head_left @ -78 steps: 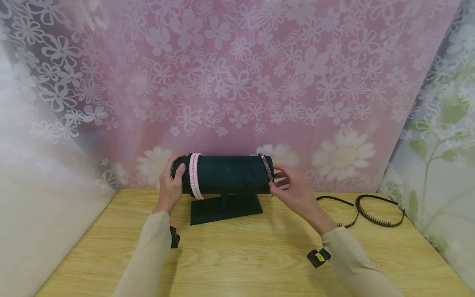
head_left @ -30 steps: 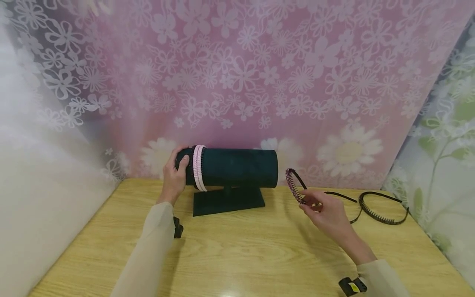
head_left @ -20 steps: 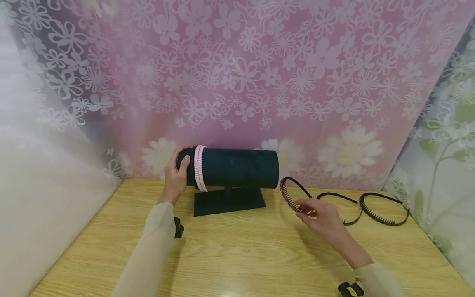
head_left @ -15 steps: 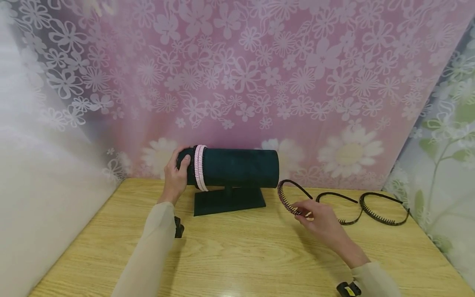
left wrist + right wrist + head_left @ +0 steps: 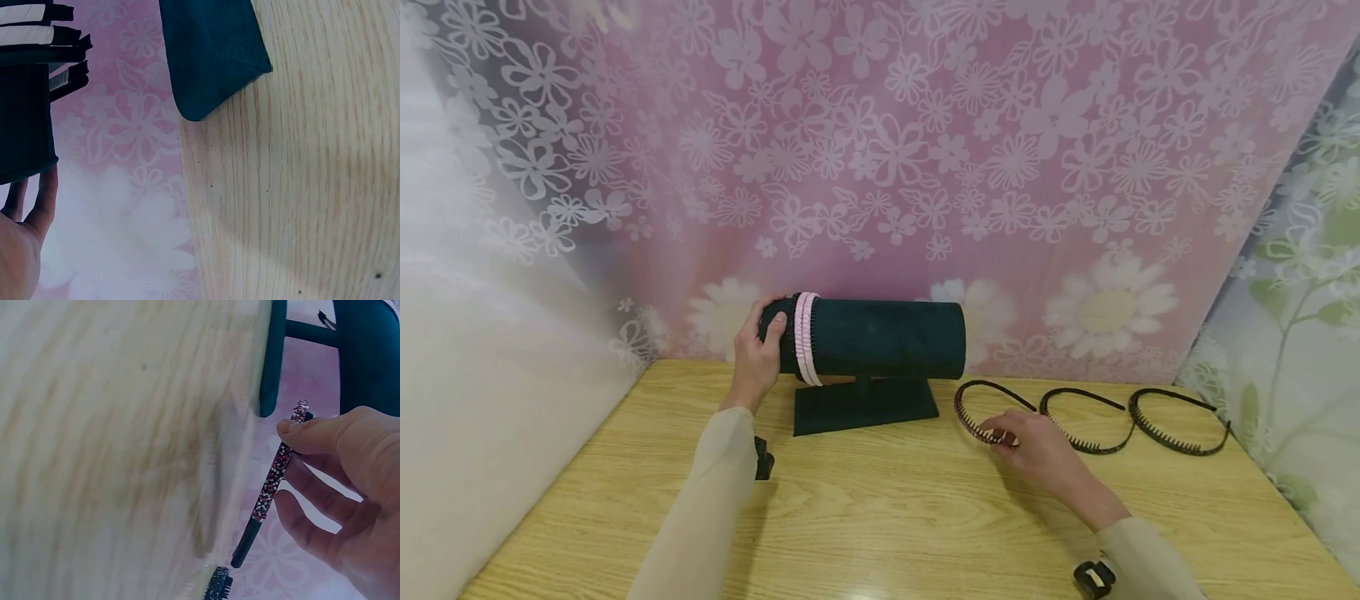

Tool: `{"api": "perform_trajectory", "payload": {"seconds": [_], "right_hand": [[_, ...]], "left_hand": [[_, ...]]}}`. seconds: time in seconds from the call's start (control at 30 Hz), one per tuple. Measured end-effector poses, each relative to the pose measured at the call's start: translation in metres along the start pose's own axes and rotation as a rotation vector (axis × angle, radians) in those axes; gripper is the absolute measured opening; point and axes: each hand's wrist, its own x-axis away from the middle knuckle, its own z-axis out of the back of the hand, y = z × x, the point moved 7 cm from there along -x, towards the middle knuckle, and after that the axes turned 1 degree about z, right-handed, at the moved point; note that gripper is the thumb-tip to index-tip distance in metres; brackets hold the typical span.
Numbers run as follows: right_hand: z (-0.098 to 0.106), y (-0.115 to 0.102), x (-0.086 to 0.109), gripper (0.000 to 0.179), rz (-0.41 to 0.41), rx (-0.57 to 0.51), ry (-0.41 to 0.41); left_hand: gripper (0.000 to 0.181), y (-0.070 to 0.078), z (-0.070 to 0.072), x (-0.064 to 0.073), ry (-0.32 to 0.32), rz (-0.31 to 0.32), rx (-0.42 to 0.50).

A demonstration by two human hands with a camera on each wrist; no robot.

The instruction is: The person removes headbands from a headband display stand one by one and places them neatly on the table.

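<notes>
My left hand grips the left end of a dark green velvet headband stand, thumb in front and fingers behind. Pale pink and black headbands circle the roll beside that hand; in the left wrist view the light headbands' ends jut past the roll. My right hand pinches a toothed headband covered in pink glitter between thumb and fingers. It lies low over the table, right of the stand's base, its open loop spreading left and behind my fingers.
Two dark toothed headbands, a nearer one and a far-right one, lie side by side on the wooden table. A pink flowered curtain hangs behind the table, with pale cloth at both sides.
My right hand has drawn the glitter headband off the roll's right end, moved it right and lowered it to the table beside the others. My left hand keeps its grip on the stand.
</notes>
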Motion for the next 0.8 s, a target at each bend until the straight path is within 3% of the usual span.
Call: {"api": "perform_trajectory", "payload": {"seconds": [0.17, 0.57, 0.8], "right_hand": [[-0.007, 0.004, -0.003, 0.030, -0.018, 0.014, -0.059], [-0.014, 0.009, -0.004, 0.023, -0.037, -0.024, -0.112], [-0.010, 0.011, 0.000, 0.020, -0.089, -0.068, -0.095]], "left_hand": [[0.041, -0.001, 0.000, 0.000, 0.000, 0.003, -0.010], [0.042, -0.002, -0.001, 0.000, -0.001, 0.008, -0.005], [0.041, -0.002, 0.001, -0.001, 0.014, -0.018, -0.009]]}}
